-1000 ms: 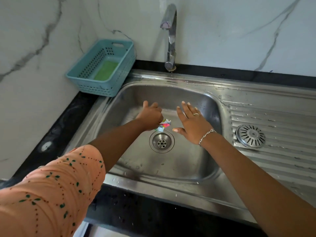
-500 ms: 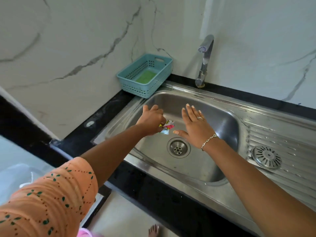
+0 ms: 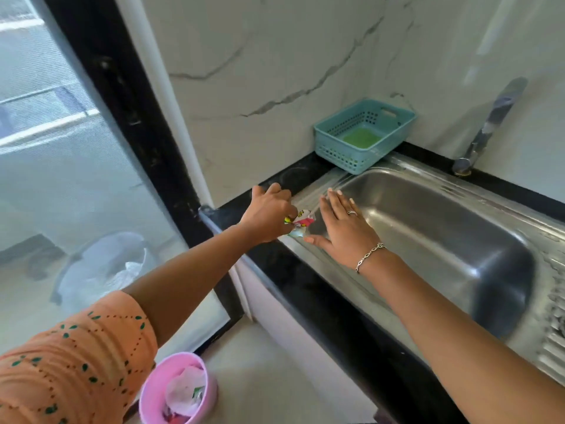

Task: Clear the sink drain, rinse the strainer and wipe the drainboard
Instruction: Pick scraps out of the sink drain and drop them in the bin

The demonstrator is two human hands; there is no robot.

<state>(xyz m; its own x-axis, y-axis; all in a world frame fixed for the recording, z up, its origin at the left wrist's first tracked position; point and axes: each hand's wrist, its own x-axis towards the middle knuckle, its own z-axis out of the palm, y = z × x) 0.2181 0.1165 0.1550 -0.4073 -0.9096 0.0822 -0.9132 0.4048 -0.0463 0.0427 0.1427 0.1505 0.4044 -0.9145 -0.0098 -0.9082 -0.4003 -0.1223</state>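
Observation:
My left hand [image 3: 270, 215] grips a crumpled bunch of colourful wrappers [image 3: 301, 221] over the left rim of the steel sink [image 3: 428, 228]. My right hand [image 3: 344, 228] is held flat beside it, fingers straight, just right of the wrappers. The ribbed drainboard [image 3: 553, 335] shows at the right edge of the view, blurred. The drain and the strainer are out of view.
A pink bin [image 3: 177, 390] with rubbish in it stands on the floor below my left arm. A teal basket [image 3: 363, 134] with a green sponge sits at the sink's back left corner. The tap [image 3: 489, 123] rises at the back. A glass door is on the left.
Both hands have moved left from above the drain to the sink's left rim, wrappers still gripped. The view has swung left and down, bringing the floor and pink bin into sight.

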